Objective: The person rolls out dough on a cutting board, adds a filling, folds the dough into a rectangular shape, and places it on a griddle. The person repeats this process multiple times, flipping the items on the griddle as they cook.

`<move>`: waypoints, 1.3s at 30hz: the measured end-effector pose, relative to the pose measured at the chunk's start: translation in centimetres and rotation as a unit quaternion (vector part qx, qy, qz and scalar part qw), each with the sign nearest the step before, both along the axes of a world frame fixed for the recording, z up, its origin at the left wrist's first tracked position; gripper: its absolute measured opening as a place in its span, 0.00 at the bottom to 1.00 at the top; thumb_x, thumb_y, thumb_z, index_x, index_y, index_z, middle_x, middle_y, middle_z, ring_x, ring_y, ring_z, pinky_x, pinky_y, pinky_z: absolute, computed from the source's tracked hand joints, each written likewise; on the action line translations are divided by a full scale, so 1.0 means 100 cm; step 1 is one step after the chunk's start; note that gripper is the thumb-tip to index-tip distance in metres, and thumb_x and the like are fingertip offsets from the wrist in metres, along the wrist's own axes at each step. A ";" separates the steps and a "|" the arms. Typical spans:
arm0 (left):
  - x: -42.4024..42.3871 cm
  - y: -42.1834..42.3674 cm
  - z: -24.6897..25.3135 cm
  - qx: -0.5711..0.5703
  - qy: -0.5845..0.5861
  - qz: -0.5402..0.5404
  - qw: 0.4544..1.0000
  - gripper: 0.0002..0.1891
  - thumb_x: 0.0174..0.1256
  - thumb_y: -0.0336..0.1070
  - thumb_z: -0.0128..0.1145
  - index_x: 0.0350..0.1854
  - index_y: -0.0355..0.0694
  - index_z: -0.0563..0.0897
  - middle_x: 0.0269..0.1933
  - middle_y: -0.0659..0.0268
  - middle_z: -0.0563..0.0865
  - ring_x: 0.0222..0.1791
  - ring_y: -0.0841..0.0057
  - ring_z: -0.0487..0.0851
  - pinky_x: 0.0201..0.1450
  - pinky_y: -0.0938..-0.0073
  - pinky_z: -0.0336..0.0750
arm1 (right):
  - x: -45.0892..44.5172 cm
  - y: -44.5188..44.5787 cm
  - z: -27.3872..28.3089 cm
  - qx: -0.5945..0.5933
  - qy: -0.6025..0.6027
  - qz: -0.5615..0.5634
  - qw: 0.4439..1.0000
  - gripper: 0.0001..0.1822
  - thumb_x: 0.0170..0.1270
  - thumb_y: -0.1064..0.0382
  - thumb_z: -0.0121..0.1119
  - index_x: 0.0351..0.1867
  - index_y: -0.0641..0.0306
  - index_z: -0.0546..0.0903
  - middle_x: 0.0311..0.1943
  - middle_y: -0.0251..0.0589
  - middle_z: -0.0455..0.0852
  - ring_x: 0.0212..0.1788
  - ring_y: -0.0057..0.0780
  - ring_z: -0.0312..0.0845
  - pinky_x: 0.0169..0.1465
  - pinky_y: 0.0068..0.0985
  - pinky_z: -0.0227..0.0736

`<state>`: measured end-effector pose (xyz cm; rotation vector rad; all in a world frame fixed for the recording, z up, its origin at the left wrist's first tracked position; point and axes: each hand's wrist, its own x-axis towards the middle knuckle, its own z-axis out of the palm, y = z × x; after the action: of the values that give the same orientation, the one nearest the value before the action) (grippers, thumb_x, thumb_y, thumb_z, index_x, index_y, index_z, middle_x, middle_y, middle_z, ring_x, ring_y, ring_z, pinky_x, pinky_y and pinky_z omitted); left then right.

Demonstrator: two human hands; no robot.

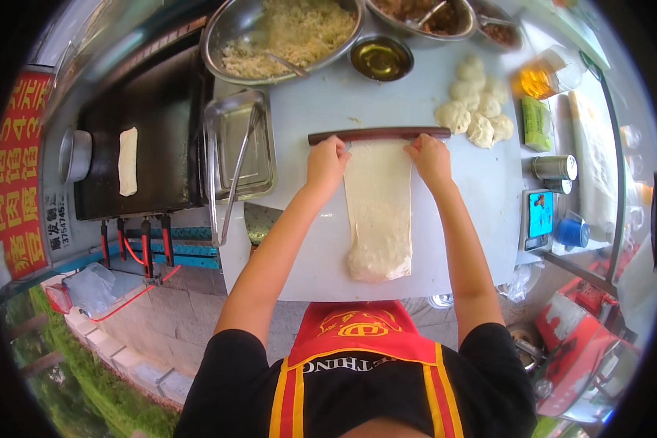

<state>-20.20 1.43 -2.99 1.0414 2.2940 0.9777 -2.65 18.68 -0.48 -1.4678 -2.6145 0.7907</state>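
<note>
A long, thin sheet of dough (pixel 380 208) lies on the white work surface, its lower end thicker and bunched. Across its far end rests a dark wooden rolling pin (pixel 380 134). My left hand (pixel 328 164) pinches the far left corner of the dough close to the pin, and my right hand (pixel 430 160) pinches the far right corner. Both hands are just in front of the pin's two ends; whether they touch it I cannot tell. Several dough balls (pixel 480 123) sit together beyond my right hand.
On the left, a black griddle (pixel 164 137) carries a dough strip (pixel 127 161). Metal tongs (pixel 235 180) lean in a steel tray (pixel 271 159). Along the back stand a large bowl of filling (pixel 211 46), an oil bowl (pixel 381 58) and filling bowls. A scale (pixel 537 219) and tins (pixel 553 167) are at right.
</note>
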 end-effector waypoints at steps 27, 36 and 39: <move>-0.025 0.013 0.043 0.050 -0.493 -0.082 0.865 0.16 0.64 0.34 0.67 0.54 0.37 0.83 0.49 0.65 0.88 0.49 0.78 0.85 0.55 0.72 0.79 | 0.020 0.004 0.031 -0.378 0.351 0.083 0.853 0.04 0.64 0.72 0.63 0.38 0.63 0.80 0.35 0.32 0.86 0.38 0.17 0.79 0.43 0.19 0.71; 0.037 -0.048 0.117 0.154 -0.388 -0.111 0.902 0.09 0.64 0.30 0.66 0.45 0.37 0.88 0.43 0.65 0.90 0.43 0.79 0.87 0.48 0.76 0.82 | 0.073 -0.038 0.094 -0.346 0.373 0.154 0.847 0.03 0.66 0.74 0.61 0.38 0.68 0.78 0.39 0.40 0.88 0.43 0.24 0.83 0.50 0.24 0.77; 0.060 -0.076 0.131 0.173 -0.335 -0.127 0.917 0.08 0.64 0.29 0.65 0.44 0.36 0.89 0.42 0.64 0.90 0.43 0.79 0.87 0.50 0.77 0.81 | 0.097 -0.066 0.115 -0.301 0.347 0.155 0.874 0.02 0.66 0.75 0.59 0.37 0.68 0.78 0.38 0.41 0.88 0.44 0.24 0.83 0.52 0.24 0.78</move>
<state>-14.19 -6.13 10.06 0.9113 1.4248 1.3934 7.04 12.07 11.03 -0.5832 -2.1127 1.8740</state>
